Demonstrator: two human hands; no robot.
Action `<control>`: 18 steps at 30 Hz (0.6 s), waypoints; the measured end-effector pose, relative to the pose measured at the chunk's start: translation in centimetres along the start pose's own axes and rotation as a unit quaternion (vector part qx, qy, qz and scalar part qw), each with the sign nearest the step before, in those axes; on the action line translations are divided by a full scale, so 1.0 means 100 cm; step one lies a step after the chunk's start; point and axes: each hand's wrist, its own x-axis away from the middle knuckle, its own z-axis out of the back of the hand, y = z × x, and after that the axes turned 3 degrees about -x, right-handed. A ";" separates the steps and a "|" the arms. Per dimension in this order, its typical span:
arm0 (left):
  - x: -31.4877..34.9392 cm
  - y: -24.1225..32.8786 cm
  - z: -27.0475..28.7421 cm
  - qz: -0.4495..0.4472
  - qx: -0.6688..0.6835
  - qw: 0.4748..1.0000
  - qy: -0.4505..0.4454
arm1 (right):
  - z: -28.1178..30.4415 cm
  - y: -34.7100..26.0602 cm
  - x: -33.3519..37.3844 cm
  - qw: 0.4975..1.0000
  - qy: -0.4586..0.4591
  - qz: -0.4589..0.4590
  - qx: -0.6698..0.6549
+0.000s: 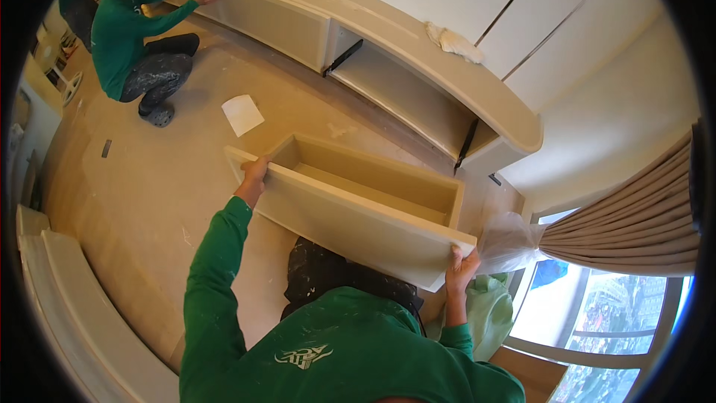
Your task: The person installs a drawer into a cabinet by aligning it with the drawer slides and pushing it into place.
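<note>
In front of me is a long cream drawer [358,220], its wide front panel facing me and its hollow box on the far side. My left hand [254,177] grips the panel's upper edge near its left end. At the right end my right hand [462,269] holds the panel's edge, thumb on the face. Beyond the drawer stands a low, curved cream cabinet [418,52]. An uncovered drawer bay [403,93] shows in it, with a black runner [468,142] at its right side and another at its left.
A co-worker [123,37] in green squats at the far left, both hands on the cabinet. White paper [243,115] lies on the floor, and a cloth [453,42] on the cabinet top. A tied curtain [626,216] hangs beside the window at right. Curved cream panels [82,313] stand at left.
</note>
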 end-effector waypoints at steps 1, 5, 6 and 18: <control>-0.001 -0.002 -0.005 -0.038 -0.005 0.997 0.060 | -0.004 0.000 -0.004 1.000 0.005 -0.008 -0.009; 0.032 -0.006 -0.044 -0.468 -0.291 0.771 0.318 | 0.015 0.026 -0.018 1.000 -0.005 -0.004 0.026; 0.051 -0.001 -0.057 -0.536 -0.278 0.747 0.278 | 0.028 0.036 -0.020 0.999 -0.007 -0.003 0.036; 0.086 0.053 -0.095 -0.635 -0.240 0.733 0.041 | 0.095 0.086 -0.146 0.972 -0.131 -0.171 -0.090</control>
